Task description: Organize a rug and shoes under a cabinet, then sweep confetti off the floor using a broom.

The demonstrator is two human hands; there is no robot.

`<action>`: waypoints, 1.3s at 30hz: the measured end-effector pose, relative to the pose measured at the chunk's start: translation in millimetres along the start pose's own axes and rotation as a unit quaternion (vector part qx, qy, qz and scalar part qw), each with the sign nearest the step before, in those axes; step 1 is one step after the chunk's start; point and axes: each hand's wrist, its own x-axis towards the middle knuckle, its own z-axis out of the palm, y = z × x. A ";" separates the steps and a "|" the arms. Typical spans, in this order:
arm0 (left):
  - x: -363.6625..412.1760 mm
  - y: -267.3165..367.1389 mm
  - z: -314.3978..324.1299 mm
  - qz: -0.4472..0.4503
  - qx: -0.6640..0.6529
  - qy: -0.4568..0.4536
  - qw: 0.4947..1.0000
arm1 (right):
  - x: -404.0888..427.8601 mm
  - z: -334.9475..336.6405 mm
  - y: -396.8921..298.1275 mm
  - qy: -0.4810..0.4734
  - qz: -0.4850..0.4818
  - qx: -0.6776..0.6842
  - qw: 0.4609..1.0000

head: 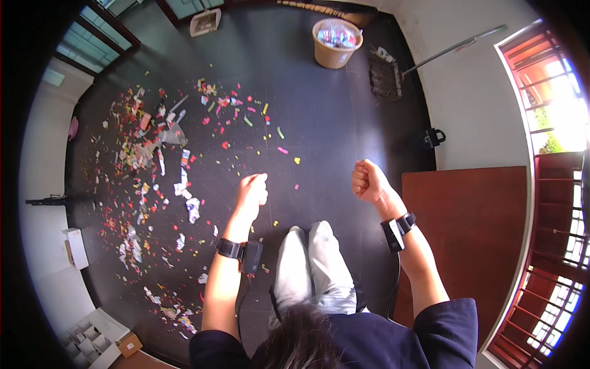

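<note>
Both arms reach forward over the dark floor. My left hand is closed in a fist, its nearest surroundings being scattered confetti and crumpled paper on the floor to its left. My right hand is also a fist, beside the reddish-brown wooden panel or tabletop. Nothing shows in either fist. Each wrist carries a strapped black device, one on the left and one on the right. Paper scraps, plastic wrappers and a clear plastic bag spread across the left side.
A tan bin with bagged rubbish stands at the far side. Right of it, a mop leans its handle on the wall. A dustpan sits far left. Compartmented boxes are at lower left; a black bag-like object lies by the right wall.
</note>
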 end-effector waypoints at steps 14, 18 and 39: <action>-44.6 198.3 61.6 0.019 0.050 -0.039 0.998 | -83.0 177.3 -91.7 -0.042 -0.016 0.007 0.999; 23.6 246.9 84.8 0.019 0.027 -0.057 0.998 | -57.2 205.4 -156.0 -0.049 -0.031 0.008 0.998; 423.5 536.3 171.0 -0.005 -0.017 -0.110 0.994 | 245.0 412.4 -510.3 -0.063 0.023 0.048 0.997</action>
